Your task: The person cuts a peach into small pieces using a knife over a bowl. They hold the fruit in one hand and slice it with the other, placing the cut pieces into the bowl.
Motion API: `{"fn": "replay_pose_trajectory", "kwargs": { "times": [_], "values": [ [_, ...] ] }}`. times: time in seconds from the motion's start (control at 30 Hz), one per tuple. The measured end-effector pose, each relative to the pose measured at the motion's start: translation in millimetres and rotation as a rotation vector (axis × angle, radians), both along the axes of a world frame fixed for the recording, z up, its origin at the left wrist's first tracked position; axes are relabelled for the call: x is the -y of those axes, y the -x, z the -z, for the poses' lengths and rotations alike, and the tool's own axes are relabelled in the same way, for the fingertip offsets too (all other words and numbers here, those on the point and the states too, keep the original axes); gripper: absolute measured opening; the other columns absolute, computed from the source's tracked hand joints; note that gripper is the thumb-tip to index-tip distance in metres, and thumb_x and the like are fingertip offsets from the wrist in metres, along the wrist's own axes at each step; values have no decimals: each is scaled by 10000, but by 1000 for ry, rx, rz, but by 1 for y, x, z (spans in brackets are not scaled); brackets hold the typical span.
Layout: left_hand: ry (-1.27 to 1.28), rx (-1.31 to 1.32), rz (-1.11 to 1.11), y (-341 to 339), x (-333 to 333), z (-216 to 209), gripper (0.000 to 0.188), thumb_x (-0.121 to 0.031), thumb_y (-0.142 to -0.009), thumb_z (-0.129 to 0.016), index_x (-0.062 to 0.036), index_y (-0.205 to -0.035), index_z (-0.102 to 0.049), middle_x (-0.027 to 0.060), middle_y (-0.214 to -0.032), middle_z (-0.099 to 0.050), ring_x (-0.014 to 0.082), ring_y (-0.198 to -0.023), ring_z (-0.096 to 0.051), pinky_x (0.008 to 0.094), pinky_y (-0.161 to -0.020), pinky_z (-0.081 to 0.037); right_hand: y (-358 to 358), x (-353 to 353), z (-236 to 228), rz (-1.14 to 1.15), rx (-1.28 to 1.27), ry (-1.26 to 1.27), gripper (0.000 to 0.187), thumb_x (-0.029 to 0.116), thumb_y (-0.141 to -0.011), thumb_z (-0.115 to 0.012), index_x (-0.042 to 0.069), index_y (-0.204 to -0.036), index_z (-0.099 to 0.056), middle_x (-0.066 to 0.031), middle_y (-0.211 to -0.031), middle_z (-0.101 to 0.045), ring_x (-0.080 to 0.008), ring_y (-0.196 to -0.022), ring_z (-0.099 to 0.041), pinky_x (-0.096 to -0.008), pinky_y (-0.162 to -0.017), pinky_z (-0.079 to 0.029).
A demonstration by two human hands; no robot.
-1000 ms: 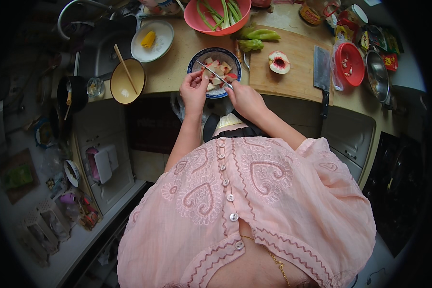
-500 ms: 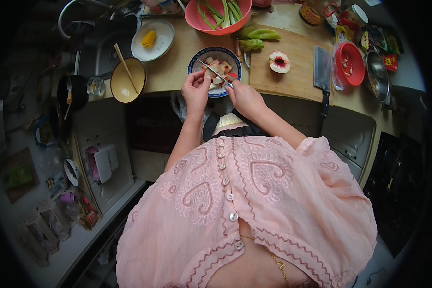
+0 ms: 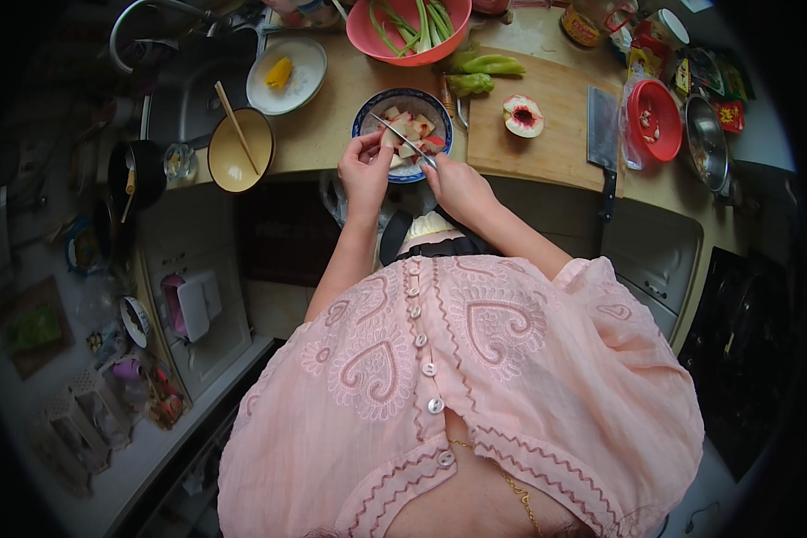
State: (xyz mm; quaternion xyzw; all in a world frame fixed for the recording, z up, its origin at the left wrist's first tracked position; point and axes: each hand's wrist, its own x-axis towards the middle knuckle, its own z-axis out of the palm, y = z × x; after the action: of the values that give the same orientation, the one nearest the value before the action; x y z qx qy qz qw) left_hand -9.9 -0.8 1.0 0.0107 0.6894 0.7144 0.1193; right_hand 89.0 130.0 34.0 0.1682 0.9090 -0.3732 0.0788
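Note:
My right hand (image 3: 460, 186) is closed round the handle of a small knife (image 3: 409, 141), whose blade slants up to the left over a blue-rimmed bowl (image 3: 360, 120). At the bowl's near left edge, the closed fingers of my left hand (image 3: 365, 175) pinch a pale piece of fruit, apparently peach, against the blade. Cut peach chunks (image 3: 433, 143) with red skin lie in the bowl. A halved peach (image 3: 523, 117) with a red centre rests cut side up on the wooden cutting board (image 3: 547, 152) to the right.
A cleaver (image 3: 602, 134) lies at the board's right edge, its handle overhanging the counter. Green peppers (image 3: 493, 65) sit on the board's far left, below a pink bowl (image 3: 407, 59) of scallions. Left stand a yellow bowl (image 3: 224, 148) with chopsticks and a white plate (image 3: 314, 76). Right is a red basin (image 3: 668, 143).
Almost nothing differs. The knife and both hands stay in nearly the same place over the bowl, with only a slight shift of the whole view.

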Motion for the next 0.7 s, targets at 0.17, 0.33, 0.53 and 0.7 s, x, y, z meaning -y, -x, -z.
{"fn": "replay_pose_trajectory", "kwargs": {
  "times": [0.17,0.33,0.53,0.7],
  "values": [
    [45,33,-27,1,5,-5,218,-78,-819,-704,41,-977,-611,77,-876,-662,97,-770,-629,207,-664,-508,-1,1,4,-25,-9,14,329,319,-942,-471,-5,-931,-528,-234,-752,-633,-420,-735,-623,-503,-656,-490],
    [36,-8,7,-1,3,5,220,-76,-819,-705,42,-980,-612,81,-892,-664,99,-785,-631,206,-675,-508,3,-1,2,-19,11,11,325,316,-944,-468,-3,-940,-527,-235,-757,-636,-420,-741,-624,-503,-658,-490],
    [10,17,7,0,4,-1,198,-59,-815,-702,38,-968,-623,73,-894,-665,99,-783,-632,208,-683,-505,1,1,3,-13,15,12,331,319,-946,-462,-6,-941,-526,-238,-762,-636,-420,-743,-625,-502,-658,-491],
    [20,26,19,0,5,4,196,-66,-812,-706,32,-962,-627,67,-887,-669,93,-776,-627,210,-691,-499,2,-1,5,-18,17,6,341,330,-946,-460,-6,-940,-522,-241,-762,-634,-418,-742,-626,-502,-656,-493]
  ]
}}
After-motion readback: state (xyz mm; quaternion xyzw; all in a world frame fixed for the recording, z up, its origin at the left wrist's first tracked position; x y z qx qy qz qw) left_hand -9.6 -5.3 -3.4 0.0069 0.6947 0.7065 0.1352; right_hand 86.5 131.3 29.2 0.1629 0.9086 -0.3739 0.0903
